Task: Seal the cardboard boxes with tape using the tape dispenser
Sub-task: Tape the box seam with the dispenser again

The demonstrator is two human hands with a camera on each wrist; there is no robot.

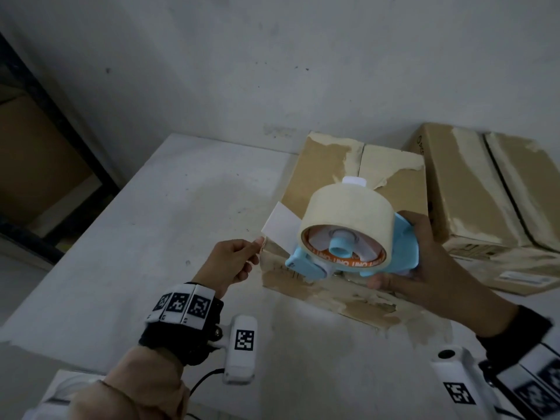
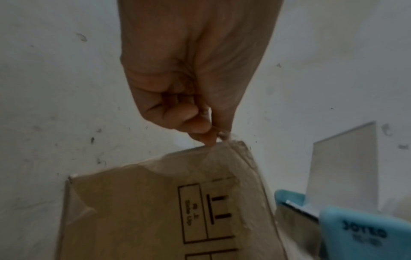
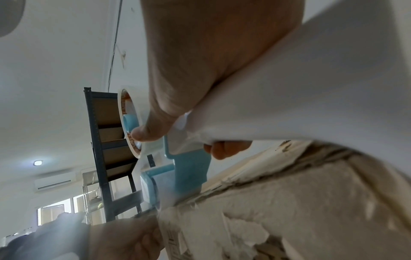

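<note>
— What carries everything here?

— A white table (image 1: 145, 237), its far edge against the pale wall, its top scuffed and stained.

— And on it?

— Two cardboard boxes. One box (image 1: 327, 165) sits at the far edge near the middle, with torn, tape-scarred flaps. A second box (image 1: 485, 189) lies just beside it toward the far right corner, its top seam dark and open.

The left hand (image 2: 191, 84) pinches clear tape (image 2: 224, 139) at the cardboard box (image 2: 142, 211) corner, beside the blue dispenser (image 2: 360, 234).
</note>
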